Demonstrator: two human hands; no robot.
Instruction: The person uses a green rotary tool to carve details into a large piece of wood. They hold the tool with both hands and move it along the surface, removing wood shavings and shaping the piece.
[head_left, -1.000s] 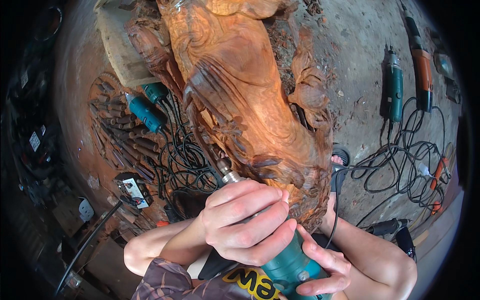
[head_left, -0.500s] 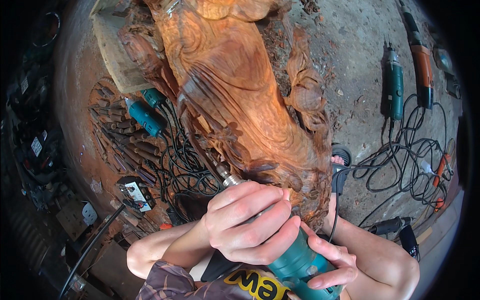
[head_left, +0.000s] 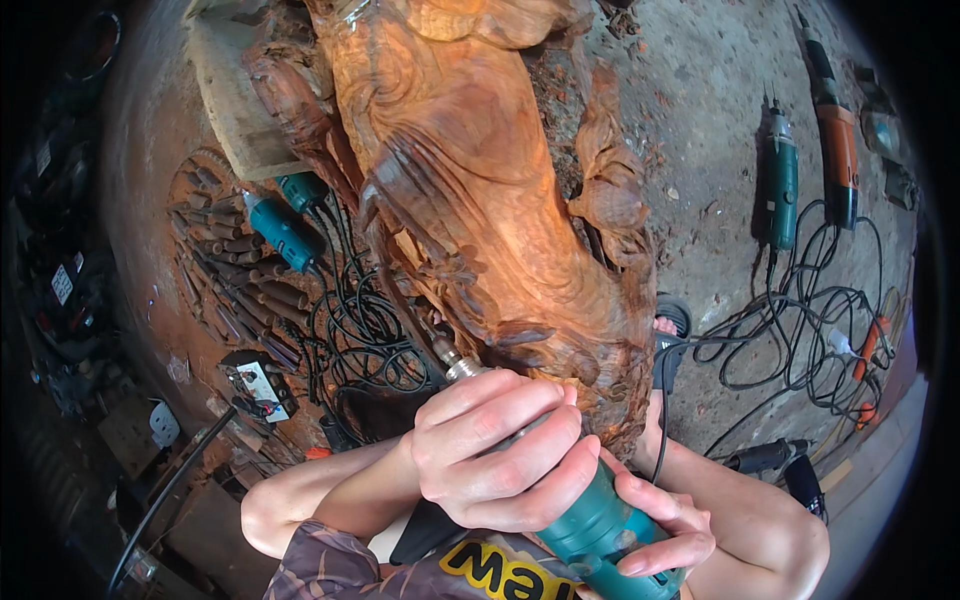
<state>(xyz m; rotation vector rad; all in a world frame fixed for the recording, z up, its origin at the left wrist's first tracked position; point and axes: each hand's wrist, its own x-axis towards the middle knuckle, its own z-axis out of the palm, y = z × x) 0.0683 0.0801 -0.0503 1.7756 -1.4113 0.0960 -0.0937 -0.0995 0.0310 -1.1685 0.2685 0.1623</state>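
Note:
A green electric die grinder (head_left: 590,525) lies slantwise in both my hands, its metal collet (head_left: 463,367) pointing up and left. My left hand (head_left: 500,450) is wrapped over its front part, knuckles up. My right hand (head_left: 672,515) grips the rear of the green body, thumb and fingers curled around it. Past the collet, the tip end sits by the lower left side of a large reddish-brown wood carving (head_left: 490,190) with swirling folds and grooves. Whether the bit touches the wood, I cannot tell.
Left of the carving lie another green grinder (head_left: 280,232), many wooden-looking rods (head_left: 230,260), tangled black cords (head_left: 370,340) and a white-topped power strip (head_left: 262,390). At right are a slim green grinder (head_left: 782,185), an orange-and-black power tool (head_left: 840,150) and looped cables (head_left: 800,320).
The view has shifted slightly, so the surroundings sit a little differently. Both hands keep the same grip on the die grinder, its tip still by the carving's lower left.

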